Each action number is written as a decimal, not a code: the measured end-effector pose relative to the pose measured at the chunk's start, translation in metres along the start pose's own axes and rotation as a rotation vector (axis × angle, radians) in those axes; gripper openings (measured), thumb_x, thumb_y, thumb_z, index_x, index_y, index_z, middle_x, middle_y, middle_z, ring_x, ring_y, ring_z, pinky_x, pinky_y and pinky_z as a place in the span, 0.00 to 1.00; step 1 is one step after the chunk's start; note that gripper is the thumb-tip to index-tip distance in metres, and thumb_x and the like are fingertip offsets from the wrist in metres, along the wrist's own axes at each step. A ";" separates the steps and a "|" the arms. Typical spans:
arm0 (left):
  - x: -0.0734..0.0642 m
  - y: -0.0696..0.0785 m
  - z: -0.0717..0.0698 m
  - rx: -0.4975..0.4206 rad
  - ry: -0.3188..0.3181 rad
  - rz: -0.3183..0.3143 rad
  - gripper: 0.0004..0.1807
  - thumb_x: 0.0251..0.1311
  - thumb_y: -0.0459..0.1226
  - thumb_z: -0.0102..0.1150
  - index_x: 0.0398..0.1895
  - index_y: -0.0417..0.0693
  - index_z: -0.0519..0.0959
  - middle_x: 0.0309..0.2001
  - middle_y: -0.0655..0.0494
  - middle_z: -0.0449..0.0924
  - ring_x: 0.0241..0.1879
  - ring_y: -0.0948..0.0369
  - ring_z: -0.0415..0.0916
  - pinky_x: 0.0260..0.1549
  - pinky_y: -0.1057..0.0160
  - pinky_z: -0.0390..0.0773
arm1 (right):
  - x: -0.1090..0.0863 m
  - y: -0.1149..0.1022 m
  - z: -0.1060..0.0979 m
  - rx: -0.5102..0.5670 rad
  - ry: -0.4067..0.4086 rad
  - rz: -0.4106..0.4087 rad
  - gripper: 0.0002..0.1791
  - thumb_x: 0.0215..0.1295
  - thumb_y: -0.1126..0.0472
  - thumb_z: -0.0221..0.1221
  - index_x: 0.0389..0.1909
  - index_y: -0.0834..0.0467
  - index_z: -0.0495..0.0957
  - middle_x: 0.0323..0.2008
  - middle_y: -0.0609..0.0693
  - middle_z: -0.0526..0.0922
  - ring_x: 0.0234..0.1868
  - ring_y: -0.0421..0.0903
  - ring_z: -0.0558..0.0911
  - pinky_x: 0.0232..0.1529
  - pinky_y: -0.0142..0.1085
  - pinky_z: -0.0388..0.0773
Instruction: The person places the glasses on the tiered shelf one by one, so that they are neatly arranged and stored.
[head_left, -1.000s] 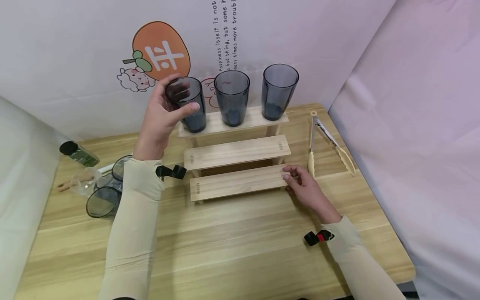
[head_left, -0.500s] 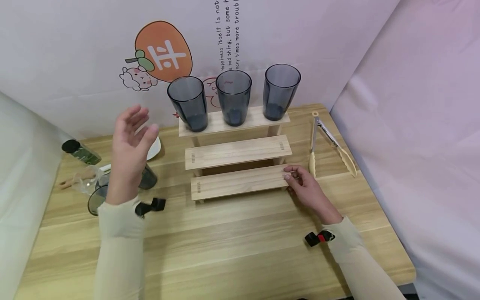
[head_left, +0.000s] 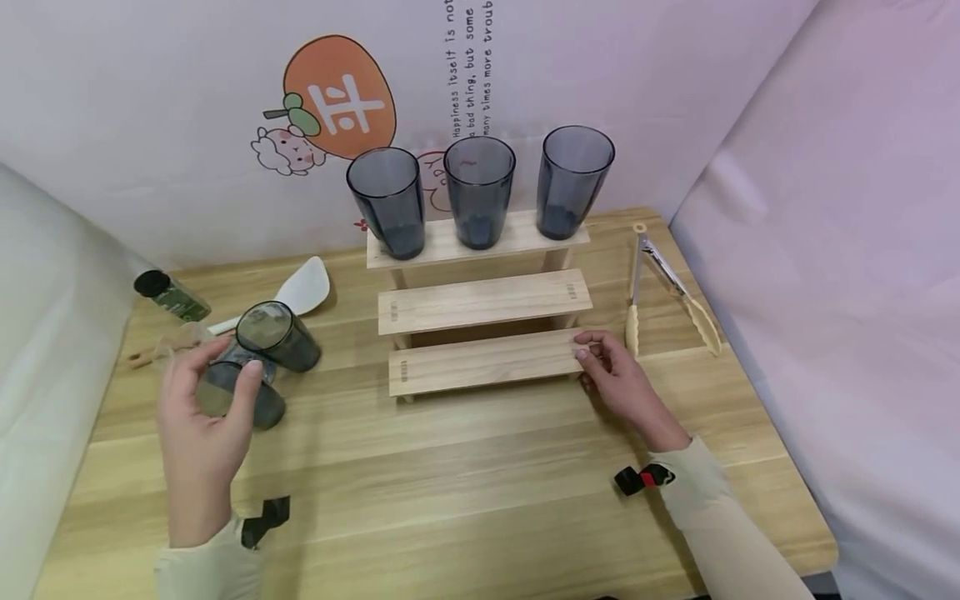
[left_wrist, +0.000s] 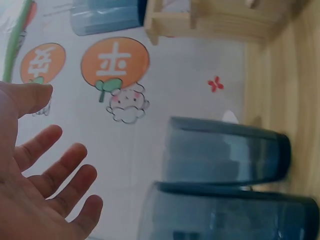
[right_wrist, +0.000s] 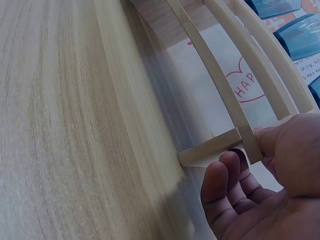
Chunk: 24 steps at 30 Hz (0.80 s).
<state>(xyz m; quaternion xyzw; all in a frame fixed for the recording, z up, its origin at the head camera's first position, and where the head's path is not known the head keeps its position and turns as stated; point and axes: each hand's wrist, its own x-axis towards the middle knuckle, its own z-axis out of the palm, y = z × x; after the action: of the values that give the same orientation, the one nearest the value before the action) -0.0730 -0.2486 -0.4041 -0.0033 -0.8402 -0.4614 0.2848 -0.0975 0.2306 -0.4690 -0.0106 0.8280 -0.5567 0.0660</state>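
My left hand (head_left: 206, 417) is at the table's left, over the nearer of two smoky-blue glasses, its thumb and fingers spread with nothing between them. That glass (head_left: 267, 408) is partly hidden behind the hand; the other glass (head_left: 279, 337) stands just behind it. In the left wrist view the fingers are apart from both glasses. My right hand (head_left: 618, 375) pinches the right end of the lowest step of a three-tier wooden rack (head_left: 487, 364), thumb on top and fingers below. Along the top step stand three matching glasses: left (head_left: 390, 204), middle (head_left: 480, 196) and right (head_left: 573, 183).
Tongs (head_left: 667, 283) with cream tips lie right of the rack. At the left are a dark-capped spice jar (head_left: 172, 296), a white spatula (head_left: 303, 287), and a wooden handle (head_left: 142, 358) beside something clear. A printed white cloth (head_left: 187, 83) rises behind the table.
My left hand has let go of the left glass on the top step and moved down and left to the glasses on the table. The right hand keeps its hold on the rack.
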 end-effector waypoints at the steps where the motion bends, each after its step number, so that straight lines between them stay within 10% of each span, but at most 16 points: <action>1: -0.003 -0.003 0.000 0.033 0.005 0.015 0.23 0.59 0.30 0.71 0.59 0.38 0.80 0.57 0.50 0.76 0.61 0.57 0.67 0.62 0.62 0.62 | 0.000 0.000 -0.001 -0.001 0.002 -0.001 0.15 0.79 0.68 0.50 0.60 0.70 0.69 0.40 0.70 0.75 0.34 0.65 0.78 0.33 0.42 0.80; 11: -0.022 -0.030 0.005 0.227 0.159 -0.006 0.35 0.52 0.33 0.76 0.65 0.39 0.73 0.64 0.37 0.66 0.66 0.49 0.54 0.62 0.52 0.54 | 0.001 0.004 -0.001 0.022 0.000 -0.014 0.15 0.79 0.69 0.49 0.61 0.71 0.68 0.38 0.70 0.76 0.33 0.66 0.77 0.31 0.42 0.79; 24: -0.033 -0.045 0.007 0.256 0.146 -0.007 0.35 0.58 0.36 0.74 0.67 0.40 0.70 0.65 0.55 0.64 0.67 0.53 0.55 0.64 0.54 0.58 | 0.001 0.005 0.000 0.031 -0.004 0.001 0.15 0.79 0.68 0.49 0.61 0.70 0.69 0.39 0.71 0.76 0.33 0.66 0.78 0.31 0.42 0.79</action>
<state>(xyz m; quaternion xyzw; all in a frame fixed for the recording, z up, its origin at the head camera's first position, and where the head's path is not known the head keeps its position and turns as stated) -0.0611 -0.2604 -0.4583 0.0696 -0.8692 -0.3504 0.3419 -0.0987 0.2328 -0.4737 -0.0104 0.8192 -0.5694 0.0681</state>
